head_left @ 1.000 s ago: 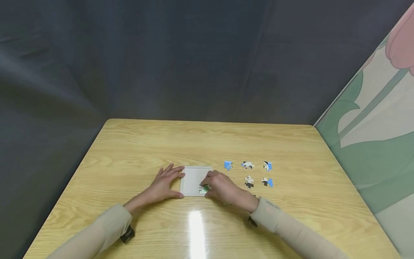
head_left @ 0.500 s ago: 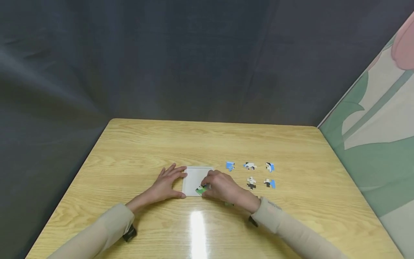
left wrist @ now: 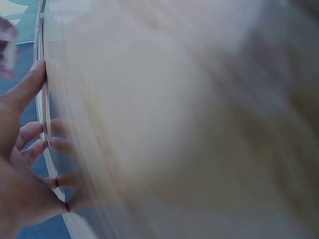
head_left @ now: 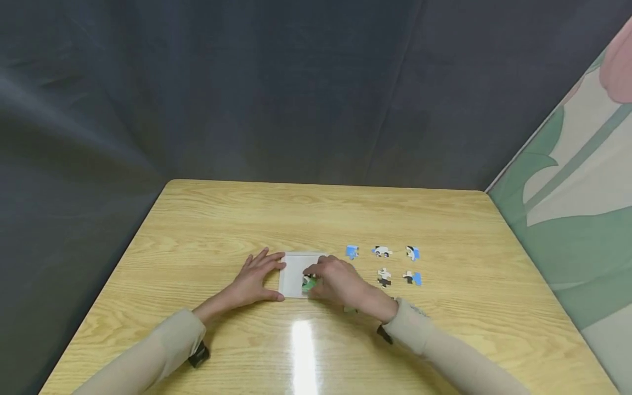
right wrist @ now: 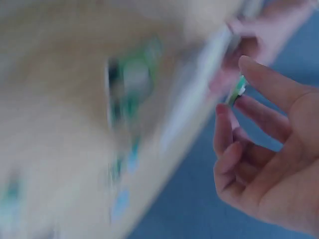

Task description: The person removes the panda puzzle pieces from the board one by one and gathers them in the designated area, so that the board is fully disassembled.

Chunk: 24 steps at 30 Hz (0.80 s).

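A shallow white puzzle tray (head_left: 292, 269) lies on the table in the head view. My left hand (head_left: 250, 281) rests at its left side, fingers spread, thumb at the near corner and fingertips along the upper edge. My right hand (head_left: 345, 286) pinches a green, black and white jigsaw piece (head_left: 308, 283) over the tray's near right part. The right wrist view shows this piece edge-on between thumb and fingers. My right hand covers the tray's right side in the head view.
Several loose jigsaw pieces lie right of the tray, among them a blue piece (head_left: 351, 252), a panda-face piece (head_left: 382, 252) and a black-and-white piece (head_left: 384, 277). Another piece (head_left: 349, 310) is partly hidden under my right wrist. A dark curtain (head_left: 296, 99) hangs behind the wooden table (head_left: 237, 219).
The pinched piece has turned within my right fingers, tilting half a second ago and now more upright. It stays over the tray's near right part. My left hand keeps its place at the tray.
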Each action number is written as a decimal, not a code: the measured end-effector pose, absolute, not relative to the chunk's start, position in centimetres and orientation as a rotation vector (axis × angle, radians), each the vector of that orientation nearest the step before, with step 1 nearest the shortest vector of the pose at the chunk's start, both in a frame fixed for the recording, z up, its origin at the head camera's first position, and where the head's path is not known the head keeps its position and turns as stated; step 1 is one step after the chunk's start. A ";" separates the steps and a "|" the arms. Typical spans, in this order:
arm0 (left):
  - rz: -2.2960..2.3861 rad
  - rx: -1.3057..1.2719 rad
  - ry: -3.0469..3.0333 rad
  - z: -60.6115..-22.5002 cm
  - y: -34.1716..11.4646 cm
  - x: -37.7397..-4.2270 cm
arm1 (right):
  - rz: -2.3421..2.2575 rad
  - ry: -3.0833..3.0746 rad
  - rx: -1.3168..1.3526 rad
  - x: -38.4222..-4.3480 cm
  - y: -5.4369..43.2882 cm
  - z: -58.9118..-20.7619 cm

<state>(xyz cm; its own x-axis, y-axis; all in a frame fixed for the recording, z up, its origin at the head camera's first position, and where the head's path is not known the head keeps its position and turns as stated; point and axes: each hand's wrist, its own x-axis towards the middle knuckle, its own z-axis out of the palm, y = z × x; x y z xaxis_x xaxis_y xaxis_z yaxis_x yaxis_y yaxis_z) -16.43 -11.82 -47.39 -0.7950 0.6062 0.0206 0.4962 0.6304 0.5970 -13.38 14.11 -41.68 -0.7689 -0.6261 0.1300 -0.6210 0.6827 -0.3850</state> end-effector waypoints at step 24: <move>0.921 0.888 2.646 -46.4 -11.9 -16.1 | -0.297 3.043 -0.777 -7.1 31.6 -42.6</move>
<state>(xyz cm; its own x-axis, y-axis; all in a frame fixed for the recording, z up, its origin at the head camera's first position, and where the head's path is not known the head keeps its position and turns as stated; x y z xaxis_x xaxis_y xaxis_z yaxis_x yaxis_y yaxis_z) -16.07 -11.95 -46.42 -0.7987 0.6018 0.0062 0.4756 0.6248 0.6192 -7.15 31.63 -42.57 -0.8787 -0.4738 0.0585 -0.4762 0.8610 -0.1785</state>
